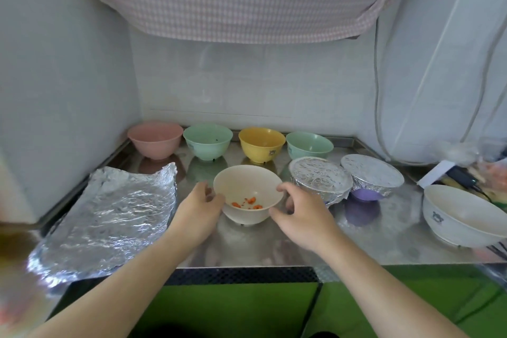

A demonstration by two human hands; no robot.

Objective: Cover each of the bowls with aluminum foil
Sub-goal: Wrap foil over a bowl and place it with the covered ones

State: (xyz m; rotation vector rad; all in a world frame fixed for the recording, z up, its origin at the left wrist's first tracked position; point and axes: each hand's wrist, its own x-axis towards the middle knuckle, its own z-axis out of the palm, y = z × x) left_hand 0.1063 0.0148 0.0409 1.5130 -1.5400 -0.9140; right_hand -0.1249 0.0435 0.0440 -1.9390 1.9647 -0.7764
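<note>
Cream bowl (pixel 247 189) holding orange bits stands mid-tabletop (pixel 384 233), clasped from both sides.
Left hand (pixel 200 208) and right hand (pixel 304 214) each close their grip on its wall; foil sheet (pixel 109 214) lies left, foil-covered bowl (pixel 319 180) just right.

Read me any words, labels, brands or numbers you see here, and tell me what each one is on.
No text here can be read.
yellow bowl: small dark print on its side, too blurred to read.
large white bowl: small dark print on its side, too blurred to read.
</note>
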